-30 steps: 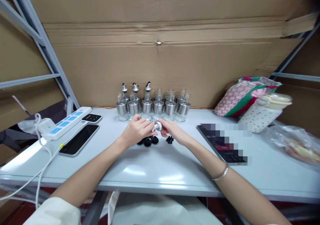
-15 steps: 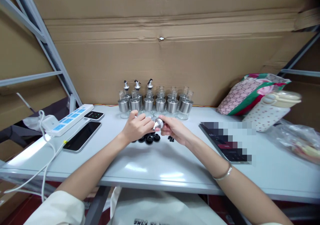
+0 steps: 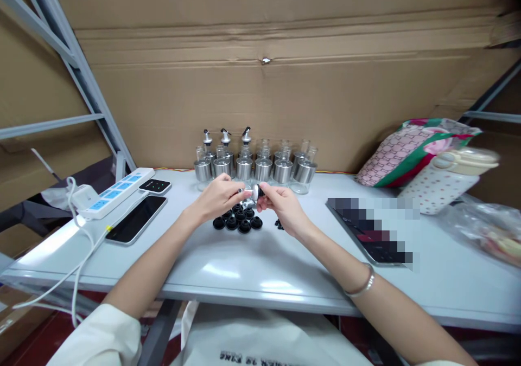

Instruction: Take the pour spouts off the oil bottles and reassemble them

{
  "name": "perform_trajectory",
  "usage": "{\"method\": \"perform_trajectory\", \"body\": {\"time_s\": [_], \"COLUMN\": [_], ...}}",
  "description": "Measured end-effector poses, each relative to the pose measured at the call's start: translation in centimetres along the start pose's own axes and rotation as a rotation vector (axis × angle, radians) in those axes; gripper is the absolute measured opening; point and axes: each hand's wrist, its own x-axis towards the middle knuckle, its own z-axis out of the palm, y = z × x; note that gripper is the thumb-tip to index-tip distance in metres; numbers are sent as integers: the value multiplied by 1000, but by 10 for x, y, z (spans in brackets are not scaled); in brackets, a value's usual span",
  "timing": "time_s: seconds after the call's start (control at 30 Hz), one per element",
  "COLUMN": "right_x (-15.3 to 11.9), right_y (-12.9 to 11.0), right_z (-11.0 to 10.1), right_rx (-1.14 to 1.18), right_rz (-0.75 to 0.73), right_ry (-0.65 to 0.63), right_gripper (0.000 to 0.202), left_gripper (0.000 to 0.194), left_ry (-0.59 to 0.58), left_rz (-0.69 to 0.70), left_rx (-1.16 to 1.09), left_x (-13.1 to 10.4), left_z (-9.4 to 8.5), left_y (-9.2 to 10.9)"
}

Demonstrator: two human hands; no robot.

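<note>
Both bare forearms reach in over the pale, glossy table, the left from seven o'clock, the right, with a silver bangle on it, from between four and five. Between the two hands, level and just off the table's centre, is a small silver-and-black pourer, its narrow end towards nine o'clock. The left hand is back upward, its thumb and fingers pinched close on that narrow end. The right hand comes at the black end from three o'clock, thumb and forefinger closed on it; I can't make out its lower fingers well. Below, near seven o'clock from the pourer, sits a cluster of round black ridged stoppers; near five, some tiny black pieces. At twelve stand clear glass bottles with brushed-steel bands, three at the back topped with pourers.
</note>
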Motion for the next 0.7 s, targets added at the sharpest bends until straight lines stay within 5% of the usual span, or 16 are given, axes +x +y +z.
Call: {"method": "perform_trajectory", "body": {"time_s": [0.27,0.4,0.53,0.63,0.7], "right_x": [-6,-8,-9,-7,-5], "right_y": [4,9,9,1,-6], "right_z": [3,4,-2,-14,-25], "right_rx": [-247,-458,-835,-964,-935], "right_rz": [-183,-256,-662,-1000,-1078], "right_ry": [19,20,14,0,124], "right_gripper": [49,38,23,7,13], "left_gripper": [55,57,61,63,60], "left_ry": [-183,-309,-372,-235,-40], "left_rz": [-460,-570,-599,-637,-675], "left_rx": [-778,-1041,-1111,-1100,-1053], "left_x": [-2,-5,-7,-8,-9], "left_z": [2,1,-2,-8,-12], "left_y": [-4,-13,-20,-31,-40]}}
